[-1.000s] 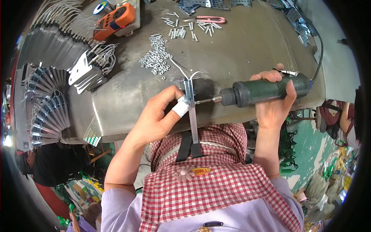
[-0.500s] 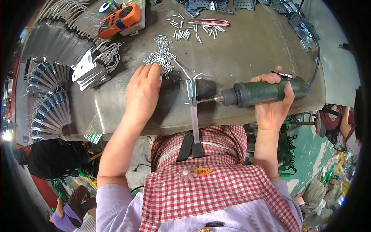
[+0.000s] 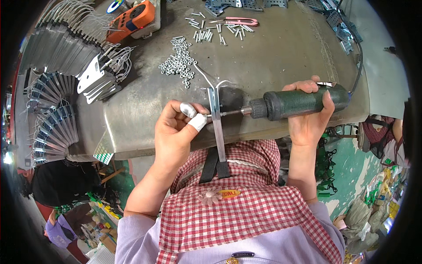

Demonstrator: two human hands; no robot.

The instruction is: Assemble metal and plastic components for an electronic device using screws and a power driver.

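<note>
My right hand (image 3: 305, 105) is wrapped round a dark green electric screwdriver (image 3: 303, 104) lying sideways, its bit pointing left. The bit's tip meets the right side of a narrow metal strip assembly (image 3: 216, 115) with two white wires at its far end; its near end reaches the table edge by my apron. On the strip's left side, my left hand (image 3: 176, 127) pinches a small metal nut (image 3: 209, 118), mostly hidden by the fingers, against the strip, opposite the bit. Its thumb and a fingertip have white and silvery wraps.
A pile of nuts (image 3: 178, 59) lies beyond my left hand, with loose bolts (image 3: 203, 35) and pink-handled snips (image 3: 237, 21) farther off. Wired metal strips (image 3: 52, 119) fan out at left, near an orange device (image 3: 132, 22). Perforated metal brackets (image 3: 343, 33) lie far right, beside the screwdriver's cord (image 3: 361, 57).
My left hand has come from the nut pile, nearer and to the right, to the strip's left side. The right hand and screwdriver have barely moved. The whole view has shifted slightly.
</note>
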